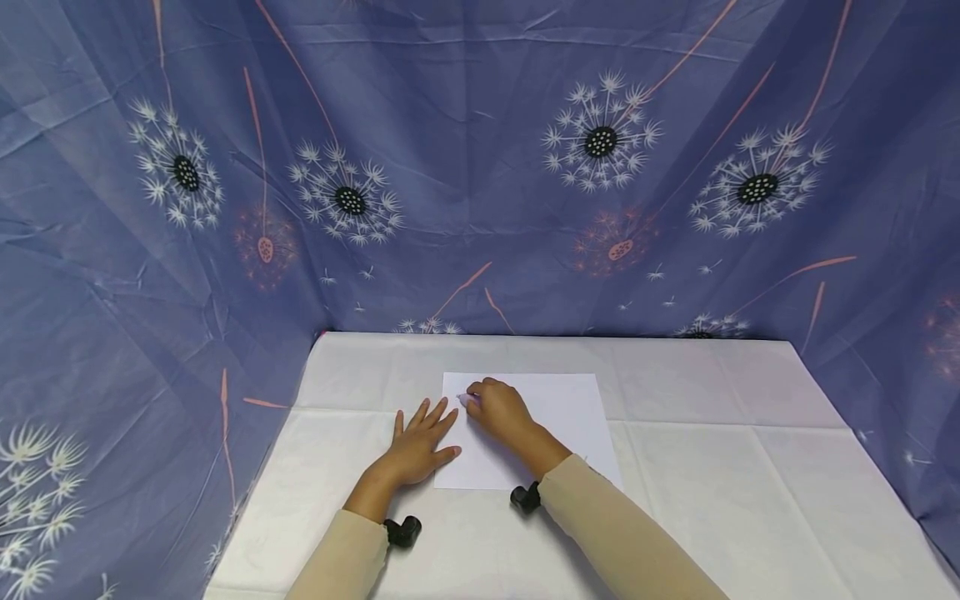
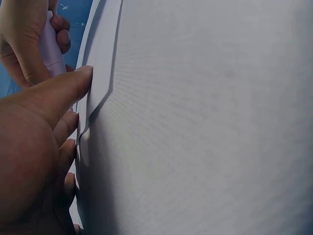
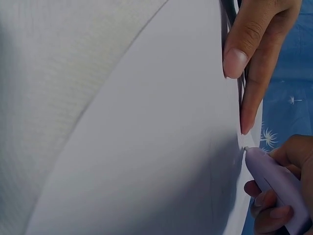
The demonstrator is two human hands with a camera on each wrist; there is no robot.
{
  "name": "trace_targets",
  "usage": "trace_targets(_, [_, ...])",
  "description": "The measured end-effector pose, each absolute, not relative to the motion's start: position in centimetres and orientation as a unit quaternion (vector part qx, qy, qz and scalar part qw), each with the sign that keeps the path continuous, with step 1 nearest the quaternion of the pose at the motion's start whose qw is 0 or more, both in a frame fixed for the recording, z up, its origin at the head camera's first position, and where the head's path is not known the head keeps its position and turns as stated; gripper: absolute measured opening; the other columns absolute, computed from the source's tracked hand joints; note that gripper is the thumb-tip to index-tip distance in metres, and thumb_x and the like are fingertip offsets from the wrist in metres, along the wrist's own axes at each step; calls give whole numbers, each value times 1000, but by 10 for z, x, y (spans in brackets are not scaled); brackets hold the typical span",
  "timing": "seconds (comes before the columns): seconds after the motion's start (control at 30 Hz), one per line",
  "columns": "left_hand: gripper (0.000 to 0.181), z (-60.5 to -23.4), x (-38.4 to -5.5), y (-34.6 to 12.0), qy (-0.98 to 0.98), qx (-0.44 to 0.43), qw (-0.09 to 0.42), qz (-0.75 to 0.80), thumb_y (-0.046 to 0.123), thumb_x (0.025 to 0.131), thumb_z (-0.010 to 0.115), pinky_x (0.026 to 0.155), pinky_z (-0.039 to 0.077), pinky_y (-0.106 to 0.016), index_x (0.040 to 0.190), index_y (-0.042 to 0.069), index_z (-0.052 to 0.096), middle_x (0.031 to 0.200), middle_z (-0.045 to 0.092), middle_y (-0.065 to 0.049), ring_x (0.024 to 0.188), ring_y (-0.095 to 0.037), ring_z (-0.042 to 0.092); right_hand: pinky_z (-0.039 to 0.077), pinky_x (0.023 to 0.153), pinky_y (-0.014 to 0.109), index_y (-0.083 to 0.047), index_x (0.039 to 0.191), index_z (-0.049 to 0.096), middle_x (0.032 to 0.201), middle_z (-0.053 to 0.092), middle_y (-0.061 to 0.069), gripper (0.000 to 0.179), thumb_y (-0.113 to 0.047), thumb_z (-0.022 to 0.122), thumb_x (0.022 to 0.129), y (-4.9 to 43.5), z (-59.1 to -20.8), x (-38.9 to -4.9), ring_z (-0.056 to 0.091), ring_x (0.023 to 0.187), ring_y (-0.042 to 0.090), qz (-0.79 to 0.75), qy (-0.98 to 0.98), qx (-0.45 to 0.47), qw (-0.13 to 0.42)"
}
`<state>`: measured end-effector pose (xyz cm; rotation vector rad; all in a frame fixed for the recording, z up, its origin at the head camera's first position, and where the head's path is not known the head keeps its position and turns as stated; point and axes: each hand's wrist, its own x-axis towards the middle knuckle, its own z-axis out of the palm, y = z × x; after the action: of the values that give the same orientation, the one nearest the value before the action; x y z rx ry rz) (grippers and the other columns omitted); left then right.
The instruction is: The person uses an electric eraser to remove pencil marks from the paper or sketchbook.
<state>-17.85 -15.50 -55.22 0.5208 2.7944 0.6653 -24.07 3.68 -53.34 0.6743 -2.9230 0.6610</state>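
Note:
A sheet of white paper lies on the white-covered table. My right hand pinches a thick lavender pen with a small narrow tip; its kind is not plain. In the right wrist view the pen's tip meets the paper, near the sheet's upper left in the head view. My left hand lies flat with its fingers spread, across the sheet's left edge, and its thumb rests on the paper. The fingers of my right hand cover much of the pen in the head view. No clear mark on the paper can be made out.
The white tablecloth has fold creases and reaches to the table's back edge. Behind and at the sides hangs a blue curtain with a dandelion print. A black wrist camera sits at my left cuff, another camera at my right.

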Motion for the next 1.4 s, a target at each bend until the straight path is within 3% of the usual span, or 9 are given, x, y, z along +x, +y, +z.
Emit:
trace_targets(0.77, [67,-551,-178,-154,949,177,113,233,45,102,56,119,-3,-75,159,19,34,171,18,-6,159,-38,7,59,87,45,-8,111,76,102,74,11,22,-21,71,94,43,-533,-241,74,95,32,208,-960,185,42])
trace_targets(1.0, [67,-553,-178,-155,950,179,112,232,47,102,55,118,-2,-75,159,20,34,171,18,-5,159,-38,7,59,87,43,-7,111,76,101,74,10,22,-21,70,94,39,-537,-240,74,94,29,208,-953,218,42])
trace_targets(1.4, [67,-552,-178,-156,949,178,113,233,46,102,55,119,-3,-74,159,19,34,171,18,-6,159,-38,7,59,85,44,-7,110,77,98,74,11,22,-22,71,94,45,-534,-243,73,91,30,203,-962,176,57])
